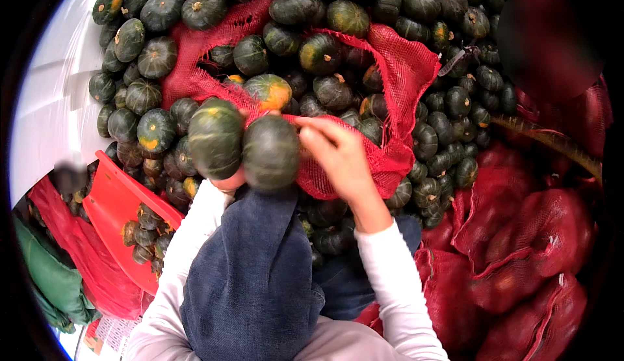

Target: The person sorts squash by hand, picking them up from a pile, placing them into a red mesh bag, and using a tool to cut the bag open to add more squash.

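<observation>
My left hand (229,182) is mostly hidden beneath two round dark green kabocha squashes. One squash (216,138) rests on this hand, and the other squash (272,153) is pressed against its right side, above my knee. How far the left fingers reach under the second one is hidden. Just right of that pair, my right hand (341,156) has its fingers together at the near rim of a red mesh bag (406,68), seemingly pinching it. The bag's wide mouth lies spread among the squashes, with several inside, including an orange-patched squash (270,92).
A large heap of squashes (162,11) surrounds the bag. Filled red mesh sacks (513,231) lie at right. At left are a red plastic scoop-like tray (117,211), a green sack (52,270) and a pale wall (71,88). My denim-covered knee (250,276) rises in front.
</observation>
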Demonstrator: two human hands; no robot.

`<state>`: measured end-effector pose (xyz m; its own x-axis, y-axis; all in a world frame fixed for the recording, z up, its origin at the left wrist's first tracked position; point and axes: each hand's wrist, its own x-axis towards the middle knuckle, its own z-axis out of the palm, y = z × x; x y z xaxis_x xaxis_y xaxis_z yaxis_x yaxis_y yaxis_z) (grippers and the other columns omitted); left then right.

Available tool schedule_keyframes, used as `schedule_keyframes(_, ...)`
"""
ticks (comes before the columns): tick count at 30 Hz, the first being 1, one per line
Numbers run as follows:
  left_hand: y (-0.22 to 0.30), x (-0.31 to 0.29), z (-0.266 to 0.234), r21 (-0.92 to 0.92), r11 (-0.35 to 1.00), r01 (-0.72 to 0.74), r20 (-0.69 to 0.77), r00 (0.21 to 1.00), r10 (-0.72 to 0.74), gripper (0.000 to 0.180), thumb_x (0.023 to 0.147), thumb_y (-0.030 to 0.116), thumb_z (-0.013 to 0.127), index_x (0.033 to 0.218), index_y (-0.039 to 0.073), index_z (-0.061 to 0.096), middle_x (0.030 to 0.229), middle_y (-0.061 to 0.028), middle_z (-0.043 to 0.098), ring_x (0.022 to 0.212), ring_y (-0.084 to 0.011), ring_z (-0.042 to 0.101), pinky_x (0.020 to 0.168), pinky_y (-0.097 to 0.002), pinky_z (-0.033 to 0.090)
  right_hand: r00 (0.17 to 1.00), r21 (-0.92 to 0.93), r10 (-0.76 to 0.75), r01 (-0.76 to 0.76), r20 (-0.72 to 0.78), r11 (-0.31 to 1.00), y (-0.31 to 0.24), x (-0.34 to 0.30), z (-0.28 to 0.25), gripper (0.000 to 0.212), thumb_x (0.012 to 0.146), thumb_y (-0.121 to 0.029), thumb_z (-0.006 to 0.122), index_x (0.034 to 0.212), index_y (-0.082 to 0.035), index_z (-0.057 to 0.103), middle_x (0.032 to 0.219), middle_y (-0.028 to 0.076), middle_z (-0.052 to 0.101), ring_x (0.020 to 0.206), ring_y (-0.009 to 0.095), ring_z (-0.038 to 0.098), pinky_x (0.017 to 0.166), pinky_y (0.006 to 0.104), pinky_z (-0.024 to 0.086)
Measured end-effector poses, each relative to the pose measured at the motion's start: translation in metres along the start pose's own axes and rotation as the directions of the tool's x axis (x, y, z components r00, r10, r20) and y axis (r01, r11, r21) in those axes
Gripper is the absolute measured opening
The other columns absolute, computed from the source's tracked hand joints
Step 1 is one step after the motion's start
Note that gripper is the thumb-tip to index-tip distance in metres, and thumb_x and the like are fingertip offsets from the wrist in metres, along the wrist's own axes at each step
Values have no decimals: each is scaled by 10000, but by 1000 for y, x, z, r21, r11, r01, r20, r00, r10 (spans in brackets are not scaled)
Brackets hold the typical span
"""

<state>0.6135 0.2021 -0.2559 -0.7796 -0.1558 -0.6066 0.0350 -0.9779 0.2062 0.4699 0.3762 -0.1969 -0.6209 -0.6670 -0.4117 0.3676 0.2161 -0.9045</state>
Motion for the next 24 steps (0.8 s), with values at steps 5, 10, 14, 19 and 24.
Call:
schedule_keyframes(5, 5, -28, -7, 11, 996, 90, 72, 993, -91, 449, 869, 423, 550, 1178, 97, 549, 1222, -74, 554, 1128, -213, 502, 1007, -409, 370, 870, -755, -380, 14, -314, 656, 46, 121, -27, 847, 685, -270, 758, 1348, -14, 297, 1307, 298, 348, 1170, 448, 379, 995, 476, 345)
schedule_keyframes(10, -2, -23, -18, 13, 995, 98, 49, 994, -99, 449, 867, 423, 552, 1175, 95, 549, 1218, -74, 554, 1123, -213, 503, 1004, -408, 371, 934, -887, -315, -7, -171, 462, 42, 173, -39, 886, 567, -407, 791, 1280, -56, 400, 1138, 311, 527, 1049, 444, 541, 920, 504, 431)
schedule_keyframes(14, 13, -38, -30, 13, 998, 58, 2, 998, -58, 449, 866, 423, 554, 1172, 94, 549, 1215, -74, 555, 1120, -213, 503, 1002, -407, 372, 932, 503, -13, -184, 362, 845, -22, 140, -37, 567, 910, -455, 476, 1211, 25, 486, 1222, 251, 537, 1085, 350, 571, 921, 431, 463)
schedule_keyframes(19, 9, -33, -23, 15, 997, 74, 30, 997, -74, 448, 865, 422, 557, 1169, 93, 549, 1212, -74, 555, 1116, -213, 504, 1000, -407, 374, 965, -821, 262, -169, -25, 546, 24, 132, -79, 782, 734, -431, 697, 1267, 72, 428, 1165, 287, 546, 1088, 408, 546, 948, 421, 440)
schedule_keyframes(24, 2, -27, -20, 13, 996, 92, 42, 995, -92, 448, 864, 422, 560, 1167, 92, 549, 1208, -74, 556, 1112, -212, 505, 997, -406, 375, 987, -544, 158, -145, -23, 826, 68, 133, -80, 687, 692, -336, 728, 1241, -50, 429, 1125, 163, 583, 982, 340, 600, 820, 462, 498)
